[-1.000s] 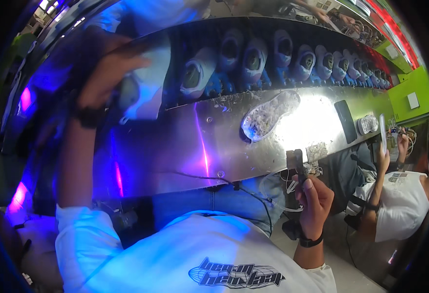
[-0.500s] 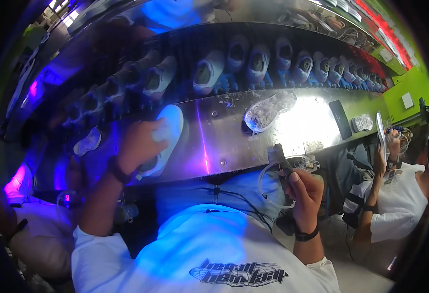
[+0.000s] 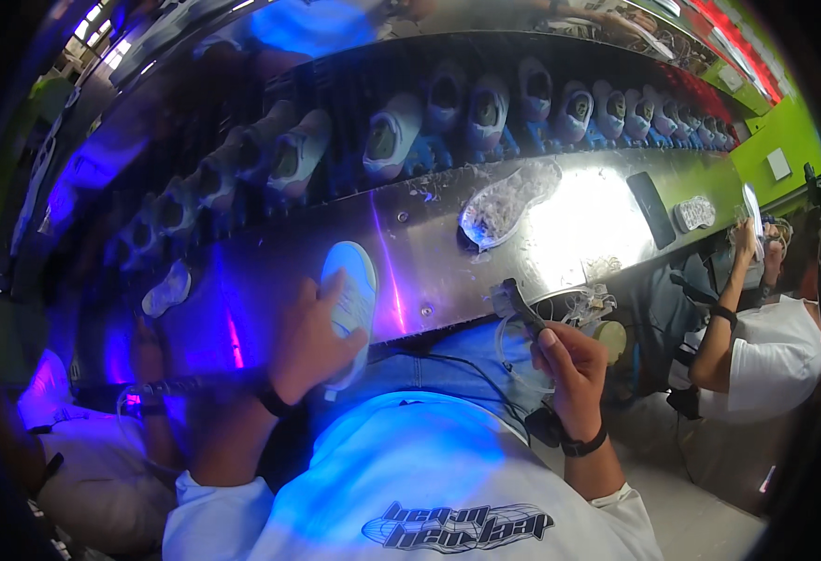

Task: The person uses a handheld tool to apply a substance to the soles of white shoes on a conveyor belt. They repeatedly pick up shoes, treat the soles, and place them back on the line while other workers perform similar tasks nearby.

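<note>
My left hand (image 3: 321, 346) is closed round a white shoe (image 3: 356, 271), lit blue, at the near edge of the metal bench. The shoe stands tilted with its rounded toe pointing away from me; my palm and fingers hide part of it. In my right hand (image 3: 574, 369) a slim dark-handled tool with a flat, greyish, brush-like head (image 3: 506, 297) is pinched between thumb and fingers. That tool is raised above my lap, apart from the shoe. A clear tube (image 3: 502, 346) loops beside it.
White shoes (image 3: 393, 136) stand in a long row behind the metal bench (image 3: 429, 252). On the bench lie a shoe-sole-shaped piece covered in scraps (image 3: 508, 206), a dark phone-like slab (image 3: 650, 210) and a small pale sole (image 3: 165, 288). Co-workers sit at the right (image 3: 770, 360) and left (image 3: 102, 477).
My left hand has brought the shoe nearer to me and to the right. My right hand has shifted slightly left and nearer, still holding the tool. The right co-worker's hands have moved.
</note>
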Demonstrator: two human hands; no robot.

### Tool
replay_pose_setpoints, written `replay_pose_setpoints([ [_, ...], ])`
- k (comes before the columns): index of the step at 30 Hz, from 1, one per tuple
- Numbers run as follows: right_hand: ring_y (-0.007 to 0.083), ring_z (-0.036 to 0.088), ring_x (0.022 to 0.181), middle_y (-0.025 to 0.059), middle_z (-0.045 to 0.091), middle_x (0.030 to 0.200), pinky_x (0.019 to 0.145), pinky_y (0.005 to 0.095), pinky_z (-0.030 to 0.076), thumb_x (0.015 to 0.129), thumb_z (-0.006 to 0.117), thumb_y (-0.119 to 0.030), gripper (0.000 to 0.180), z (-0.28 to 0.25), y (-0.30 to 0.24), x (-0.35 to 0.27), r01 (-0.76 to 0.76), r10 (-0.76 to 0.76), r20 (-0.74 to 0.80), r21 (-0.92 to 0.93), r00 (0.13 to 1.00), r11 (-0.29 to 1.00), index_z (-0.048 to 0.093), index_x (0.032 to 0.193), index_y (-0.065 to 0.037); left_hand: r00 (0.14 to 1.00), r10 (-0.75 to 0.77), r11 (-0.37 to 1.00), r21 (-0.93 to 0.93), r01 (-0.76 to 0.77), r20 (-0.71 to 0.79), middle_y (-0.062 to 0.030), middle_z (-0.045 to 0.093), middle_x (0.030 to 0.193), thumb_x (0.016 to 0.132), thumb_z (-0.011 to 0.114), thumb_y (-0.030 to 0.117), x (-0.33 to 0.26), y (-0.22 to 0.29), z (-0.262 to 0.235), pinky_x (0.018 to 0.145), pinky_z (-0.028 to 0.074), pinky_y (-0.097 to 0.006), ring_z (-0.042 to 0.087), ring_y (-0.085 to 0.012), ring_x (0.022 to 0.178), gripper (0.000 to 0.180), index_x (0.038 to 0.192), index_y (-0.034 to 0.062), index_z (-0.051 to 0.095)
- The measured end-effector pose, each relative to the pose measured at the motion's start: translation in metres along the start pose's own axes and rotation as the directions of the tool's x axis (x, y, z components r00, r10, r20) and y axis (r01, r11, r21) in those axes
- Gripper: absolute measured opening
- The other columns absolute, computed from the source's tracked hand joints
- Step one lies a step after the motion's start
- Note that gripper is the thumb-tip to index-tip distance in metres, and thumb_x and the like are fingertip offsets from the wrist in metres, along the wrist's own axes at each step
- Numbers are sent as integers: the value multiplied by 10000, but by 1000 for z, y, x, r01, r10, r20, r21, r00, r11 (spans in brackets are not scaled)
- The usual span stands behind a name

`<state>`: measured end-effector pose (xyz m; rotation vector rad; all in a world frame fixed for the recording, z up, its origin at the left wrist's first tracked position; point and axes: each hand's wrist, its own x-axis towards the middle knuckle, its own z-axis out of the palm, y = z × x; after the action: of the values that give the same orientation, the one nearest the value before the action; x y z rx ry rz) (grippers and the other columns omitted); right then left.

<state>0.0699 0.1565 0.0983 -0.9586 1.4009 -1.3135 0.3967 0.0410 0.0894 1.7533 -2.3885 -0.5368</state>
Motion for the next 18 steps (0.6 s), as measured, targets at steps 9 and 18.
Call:
replay_pose_setpoints([
  [9,62,550,683,0,630,745,626,233,426,1049,675,-139,226,22,6,11,23,-22,28,-19,999,1000,748,1090,71,968,48,995,-68,-67,-247,-247,668,988,802,786,285,95,11,35,824,563,-507,678,-444,922,584,1314,14,714],
  [18,61,567,655,17,655,733,601,236,437,1017,703,-115,204,14,0,-11,117,-121,-47,-73,992,990,753,1081,72,807,-95,988,-154,5,-582,-300,703,1258,847,773,188,157,-11,7,950,570,-446,729,-388,1079,560,1371,13,680],
])
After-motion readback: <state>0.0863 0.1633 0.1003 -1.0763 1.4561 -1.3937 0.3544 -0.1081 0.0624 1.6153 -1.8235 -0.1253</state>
